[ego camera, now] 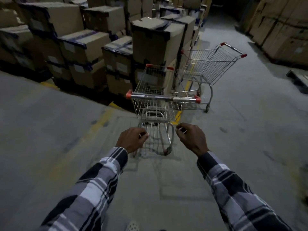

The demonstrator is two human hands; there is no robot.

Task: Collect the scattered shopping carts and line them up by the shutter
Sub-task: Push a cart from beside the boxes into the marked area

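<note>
A wire shopping cart (pixel 154 104) with a chrome handle bar and red end caps stands straight ahead of me, its handle facing me. A second, similar cart (pixel 211 67) stands just beyond it to the right, angled away, with its front close to the first cart's right side. My left hand (pixel 132 139) and my right hand (pixel 191 137) are stretched forward side by side, below and short of the near cart's handle. Both have curled fingers, hold nothing and touch nothing. No shutter is in view.
Stacks of taped cardboard boxes (pixel 93 47) line the left side, right up against the carts. More boxes (pixel 283 30) stand at the far right, with a dark pallet (pixel 298 79) on the floor. A grey concrete aisle (pixel 233 114) with yellow floor lines runs ahead.
</note>
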